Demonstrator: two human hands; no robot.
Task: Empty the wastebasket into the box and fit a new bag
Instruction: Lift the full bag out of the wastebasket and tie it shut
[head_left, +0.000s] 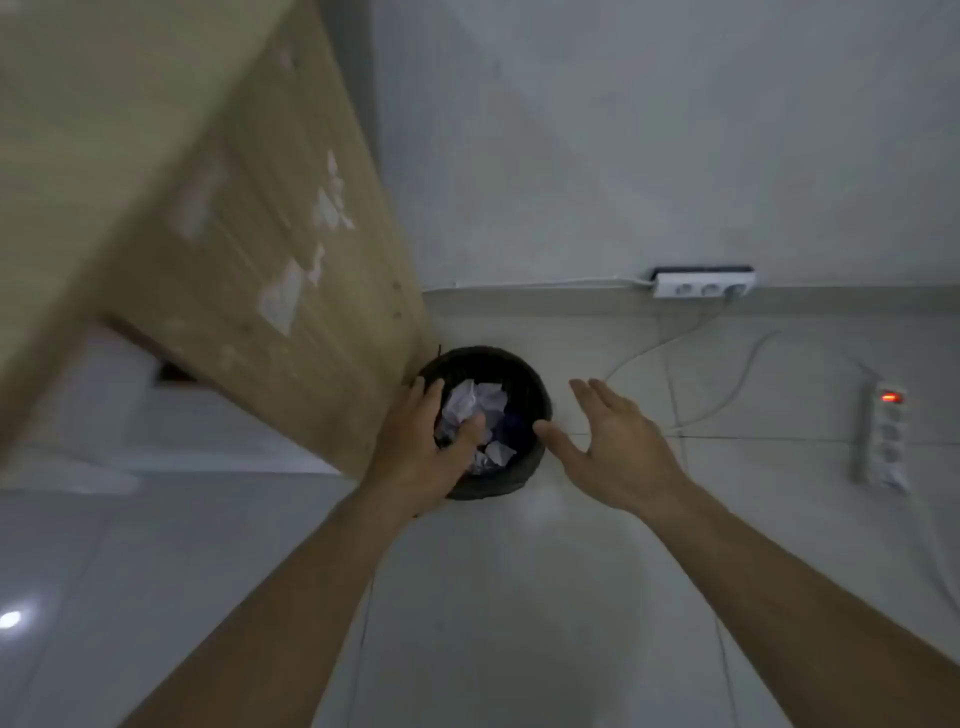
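Note:
A round black wastebasket (519, 374) stands on the pale floor against the side of a wooden desk. Crumpled white paper (480, 402) and some darker scraps lie inside it. My left hand (421, 441) is at the basket's left rim, fingers along the outside and thumb reaching in over the paper. My right hand (608, 441) hovers just right of the basket with fingers spread and straight; its thumb tip is close to the right rim. The box is out of view.
A wooden desk side panel (270, 234) with white scuffs rises on the left. A white power strip (701, 285) sits along the wall's base, another strip (883, 441) with a lit red switch lies on the floor at right, with cables (675, 374) trailing between them.

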